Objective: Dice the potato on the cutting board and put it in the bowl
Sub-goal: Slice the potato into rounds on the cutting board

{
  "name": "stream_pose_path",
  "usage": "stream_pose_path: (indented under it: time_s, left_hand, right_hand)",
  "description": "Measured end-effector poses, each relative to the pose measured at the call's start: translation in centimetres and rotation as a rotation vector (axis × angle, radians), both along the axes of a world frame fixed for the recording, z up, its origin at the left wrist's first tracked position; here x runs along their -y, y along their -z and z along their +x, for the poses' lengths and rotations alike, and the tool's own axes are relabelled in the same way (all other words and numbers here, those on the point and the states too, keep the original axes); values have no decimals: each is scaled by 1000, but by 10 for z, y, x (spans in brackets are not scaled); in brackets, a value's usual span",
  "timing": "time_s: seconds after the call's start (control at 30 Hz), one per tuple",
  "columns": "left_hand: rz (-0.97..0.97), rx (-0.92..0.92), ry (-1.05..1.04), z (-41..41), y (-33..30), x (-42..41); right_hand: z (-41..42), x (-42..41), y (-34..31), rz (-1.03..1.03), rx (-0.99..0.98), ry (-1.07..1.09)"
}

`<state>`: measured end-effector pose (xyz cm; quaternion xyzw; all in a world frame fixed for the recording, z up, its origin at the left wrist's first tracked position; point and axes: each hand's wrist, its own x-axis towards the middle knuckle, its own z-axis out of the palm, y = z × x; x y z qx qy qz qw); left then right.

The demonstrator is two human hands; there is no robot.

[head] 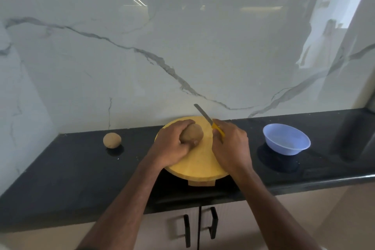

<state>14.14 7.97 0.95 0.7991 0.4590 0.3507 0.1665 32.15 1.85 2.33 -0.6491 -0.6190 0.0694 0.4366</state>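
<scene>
A whole brown potato lies on the round yellow cutting board in the middle of the black counter. My left hand grips the potato from its left side, fingers curled over the top and thumb beneath. My right hand holds a knife by its yellow handle, just right of the potato. The blade points up and to the left, raised above the board's far edge and clear of the potato. An empty light blue bowl stands on the counter to the right of the board.
A second whole potato sits on the counter to the left of the board. The black counter runs along a marble wall. Cabinet doors with black handles are below the counter's front edge.
</scene>
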Motion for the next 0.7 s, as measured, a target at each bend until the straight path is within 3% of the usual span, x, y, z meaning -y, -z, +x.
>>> stream_pose_path:
  time_s: [0.23,0.4,0.7]
  left_hand:
    - [14,43,-50,3,-3,1]
    - [15,-27,-77,6,-13,-2]
    - [73,102,-49,5,-5,1]
  right_hand:
    - [0,1,1,29,62,-60]
    - [3,1,0,2,55,-53]
    - [-8,11,-2,-77,183,-56]
